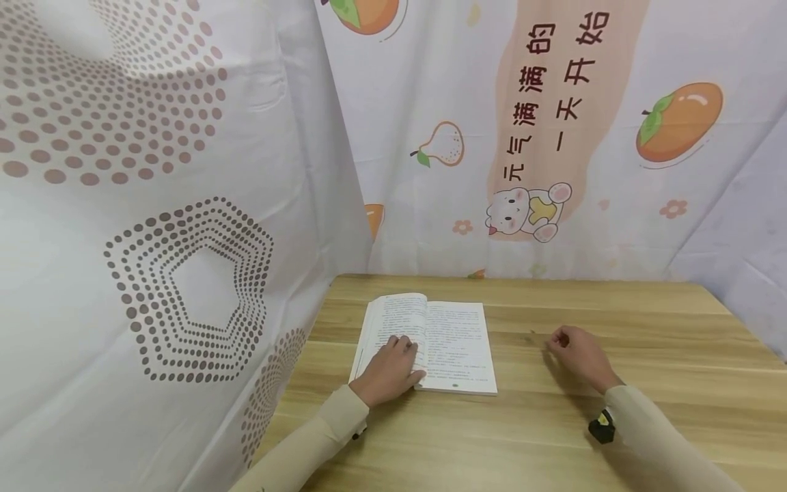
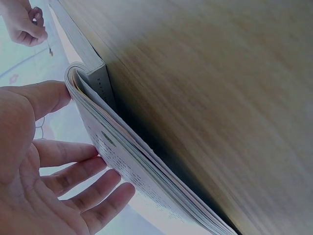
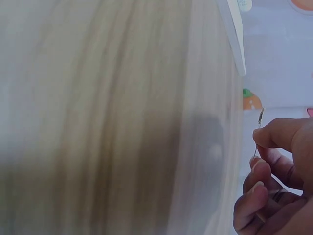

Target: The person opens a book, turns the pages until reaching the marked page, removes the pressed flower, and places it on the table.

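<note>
An open book (image 1: 460, 345) with printed text lies on the wooden table. My left hand (image 1: 389, 372) rests on its left page near the centre fold. In the left wrist view the fingers (image 2: 105, 193) touch the page, fairly straight and spread, while the thumb lies by the fold at the lower edge. To the right of the book, over the table, my right hand (image 1: 579, 357) pinches a thin dry stalk (image 3: 260, 116) between thumb and forefinger. A small dark, seed-like tip shows at the stalk's end; its exact kind is unclear.
The wooden table (image 1: 479, 444) extends around the book and under both arms. A patterned white curtain (image 1: 184, 424) hangs along the left side. Behind the table hangs another cloth (image 1: 393, 171) printed with fruit, characters and a cartoon animal.
</note>
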A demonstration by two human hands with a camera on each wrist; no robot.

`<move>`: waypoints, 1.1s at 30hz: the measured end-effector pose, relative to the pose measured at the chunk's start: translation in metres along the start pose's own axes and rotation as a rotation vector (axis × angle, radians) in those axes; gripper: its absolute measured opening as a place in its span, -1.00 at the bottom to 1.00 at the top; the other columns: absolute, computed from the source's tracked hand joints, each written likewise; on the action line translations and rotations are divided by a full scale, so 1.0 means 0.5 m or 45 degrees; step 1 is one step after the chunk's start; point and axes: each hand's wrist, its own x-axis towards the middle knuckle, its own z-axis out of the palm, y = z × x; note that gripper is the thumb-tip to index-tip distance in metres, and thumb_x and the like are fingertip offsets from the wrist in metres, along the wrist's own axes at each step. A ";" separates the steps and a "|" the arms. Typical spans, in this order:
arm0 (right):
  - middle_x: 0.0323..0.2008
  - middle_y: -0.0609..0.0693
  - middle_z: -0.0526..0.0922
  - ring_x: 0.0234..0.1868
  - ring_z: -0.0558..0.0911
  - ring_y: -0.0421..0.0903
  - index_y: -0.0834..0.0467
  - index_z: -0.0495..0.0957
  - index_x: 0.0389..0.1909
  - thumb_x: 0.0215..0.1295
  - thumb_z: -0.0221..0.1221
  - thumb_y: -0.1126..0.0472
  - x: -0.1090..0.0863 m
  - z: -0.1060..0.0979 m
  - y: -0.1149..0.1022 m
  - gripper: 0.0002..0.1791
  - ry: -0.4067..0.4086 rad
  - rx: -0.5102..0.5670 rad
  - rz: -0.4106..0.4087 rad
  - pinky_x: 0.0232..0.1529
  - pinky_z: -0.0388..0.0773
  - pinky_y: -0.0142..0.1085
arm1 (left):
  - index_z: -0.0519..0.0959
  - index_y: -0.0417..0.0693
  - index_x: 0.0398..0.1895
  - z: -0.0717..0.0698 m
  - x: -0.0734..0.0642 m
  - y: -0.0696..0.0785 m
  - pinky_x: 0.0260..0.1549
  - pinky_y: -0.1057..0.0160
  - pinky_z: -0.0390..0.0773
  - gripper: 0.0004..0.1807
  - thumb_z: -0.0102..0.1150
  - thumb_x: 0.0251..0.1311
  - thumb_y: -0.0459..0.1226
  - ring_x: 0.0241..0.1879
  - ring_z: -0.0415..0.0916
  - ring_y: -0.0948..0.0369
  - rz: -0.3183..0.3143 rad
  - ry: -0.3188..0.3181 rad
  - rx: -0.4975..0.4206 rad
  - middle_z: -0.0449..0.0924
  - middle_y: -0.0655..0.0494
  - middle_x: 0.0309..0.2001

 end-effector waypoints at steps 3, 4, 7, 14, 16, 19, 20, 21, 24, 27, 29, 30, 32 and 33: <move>-0.36 0.01 0.65 -0.40 0.50 -0.11 0.24 0.64 -0.27 0.40 0.22 0.21 -0.006 -0.006 0.008 -0.84 -0.013 -0.011 0.039 -0.37 0.46 -0.19 | 0.59 -0.32 0.20 0.000 0.000 0.000 -0.05 0.15 0.56 -0.38 0.16 0.44 0.08 -0.05 0.47 0.06 0.002 0.001 0.004 0.57 -0.10 0.03; -0.37 0.01 0.64 -0.41 0.49 -0.11 0.25 0.64 -0.27 0.40 0.21 0.21 -0.007 -0.008 0.010 -0.83 -0.014 -0.017 0.044 -0.38 0.45 -0.20 | 0.59 -0.32 0.20 0.000 0.000 0.000 -0.05 0.15 0.56 -0.38 0.16 0.44 0.08 -0.05 0.47 0.06 0.001 0.001 0.003 0.57 -0.10 0.04; -0.40 0.01 0.61 -0.44 0.46 -0.10 0.28 0.63 -0.26 0.40 0.20 0.23 -0.011 -0.011 0.015 -0.83 -0.020 -0.011 0.059 -0.43 0.42 -0.24 | 0.59 -0.32 0.19 -0.002 0.000 0.000 -0.05 0.15 0.57 -0.38 0.17 0.44 0.08 -0.05 0.48 0.06 0.005 0.008 0.003 0.57 -0.11 0.03; -0.45 -0.02 0.56 -0.44 0.44 -0.09 0.27 0.63 -0.29 0.40 0.18 0.25 -0.017 -0.005 0.034 -0.84 -0.046 -0.018 0.059 -0.48 0.37 -0.28 | 0.58 -0.32 0.20 -0.001 0.000 -0.001 -0.04 0.15 0.56 -0.38 0.16 0.44 0.08 -0.04 0.47 0.06 0.002 -0.003 -0.009 0.57 -0.10 0.04; -0.45 -0.04 0.57 -0.44 0.44 -0.10 0.24 0.64 -0.31 0.39 0.20 0.24 -0.018 -0.003 0.037 -0.86 -0.054 -0.014 0.059 -0.47 0.38 -0.28 | 0.59 -0.32 0.19 0.000 0.000 -0.001 -0.05 0.15 0.56 -0.38 0.17 0.43 0.08 -0.05 0.47 0.07 0.003 -0.003 -0.012 0.57 -0.09 0.03; -0.43 -0.05 0.60 -0.43 0.45 -0.10 0.21 0.66 -0.33 0.37 0.24 0.24 -0.020 -0.002 0.037 -0.88 -0.063 -0.005 0.057 -0.45 0.39 -0.27 | 0.59 -0.31 0.19 0.000 0.000 -0.001 -0.05 0.15 0.56 -0.38 0.19 0.43 0.08 -0.06 0.46 0.07 0.002 -0.003 -0.018 0.57 -0.09 0.03; -0.42 -0.05 0.61 -0.42 0.45 -0.10 0.21 0.67 -0.33 0.37 0.25 0.24 -0.020 -0.003 0.036 -0.88 -0.067 -0.003 0.059 -0.44 0.40 -0.26 | 0.59 -0.31 0.19 0.000 0.001 -0.001 -0.05 0.15 0.56 -0.38 0.19 0.43 0.08 -0.06 0.47 0.07 0.002 -0.003 -0.021 0.57 -0.09 0.03; -0.42 -0.04 0.61 -0.42 0.45 -0.10 0.20 0.67 -0.33 0.37 0.26 0.24 -0.021 -0.003 0.035 -0.89 -0.067 -0.005 0.061 -0.43 0.40 -0.25 | 0.59 -0.31 0.19 0.000 0.001 -0.001 -0.05 0.15 0.56 -0.38 0.19 0.43 0.08 -0.06 0.47 0.07 0.003 0.000 -0.022 0.57 -0.09 0.03; -0.39 -0.03 0.63 -0.40 0.47 -0.09 0.21 0.67 -0.31 0.37 0.26 0.23 -0.022 -0.005 0.034 -0.88 -0.072 -0.007 0.071 -0.39 0.43 -0.22 | 0.59 -0.31 0.20 -0.003 0.002 0.001 -0.03 0.14 0.56 -0.37 0.16 0.44 0.09 -0.04 0.47 0.06 0.001 -0.006 -0.019 0.57 -0.09 0.04; -0.37 -0.01 0.64 -0.38 0.48 -0.08 0.21 0.67 -0.30 0.38 0.26 0.23 -0.022 -0.006 0.034 -0.88 -0.089 -0.003 0.082 -0.37 0.45 -0.19 | 0.60 -0.31 0.18 -0.005 0.002 0.001 -0.04 0.15 0.56 -0.38 0.18 0.43 0.08 -0.05 0.47 0.05 0.004 0.004 -0.010 0.58 -0.10 0.04; -0.36 0.00 0.64 -0.37 0.48 -0.08 0.22 0.66 -0.29 0.38 0.25 0.22 -0.021 -0.005 0.035 -0.87 -0.100 0.001 0.087 -0.36 0.45 -0.18 | 0.60 -0.32 0.18 -0.006 0.002 0.001 -0.06 0.15 0.57 -0.38 0.18 0.42 0.08 -0.05 0.48 0.05 0.006 0.005 -0.006 0.58 -0.10 0.04; -0.36 0.00 0.63 -0.37 0.48 -0.08 0.22 0.66 -0.29 0.38 0.25 0.22 -0.021 -0.005 0.035 -0.87 -0.102 -0.001 0.087 -0.36 0.45 -0.19 | 0.60 -0.32 0.17 -0.007 0.001 0.000 -0.06 0.15 0.57 -0.39 0.19 0.42 0.07 -0.05 0.48 0.05 0.008 0.007 -0.005 0.58 -0.10 0.03; -0.37 -0.01 0.63 -0.37 0.48 -0.08 0.22 0.66 -0.29 0.39 0.25 0.21 -0.021 -0.005 0.034 -0.86 -0.100 -0.003 0.085 -0.37 0.44 -0.20 | 0.60 -0.32 0.17 -0.006 0.000 0.000 -0.07 0.15 0.57 -0.39 0.18 0.43 0.07 -0.07 0.47 0.06 0.009 0.010 -0.010 0.58 -0.10 0.03; -0.37 -0.01 0.63 -0.38 0.48 -0.09 0.23 0.66 -0.29 0.39 0.25 0.21 -0.021 -0.006 0.033 -0.86 -0.097 -0.004 0.083 -0.38 0.44 -0.21 | 0.60 -0.32 0.17 -0.005 0.000 0.000 -0.07 0.15 0.57 -0.39 0.18 0.43 0.07 -0.07 0.47 0.06 0.010 0.011 -0.013 0.58 -0.10 0.02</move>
